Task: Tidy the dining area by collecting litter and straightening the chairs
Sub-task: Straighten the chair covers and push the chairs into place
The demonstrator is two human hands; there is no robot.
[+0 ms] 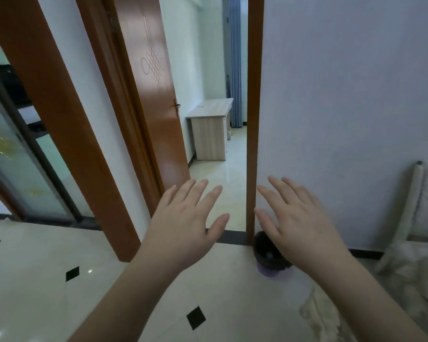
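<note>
Both my hands are stretched out in front of me, palms down, fingers straight and spread, holding nothing. My left hand hovers before an open doorway. My right hand hangs over a small purple bin with a dark liner, which stands on the floor against the right door frame; the hand hides part of its rim. A white cushioned chair shows at the right edge, partly cut off. No litter is visible on the floor.
An open brown wooden door leads into a room with a light wooden desk and blue curtains. Glass sliding doors stand at the left. The floor is pale tile with black diamond insets. A white wall fills the right.
</note>
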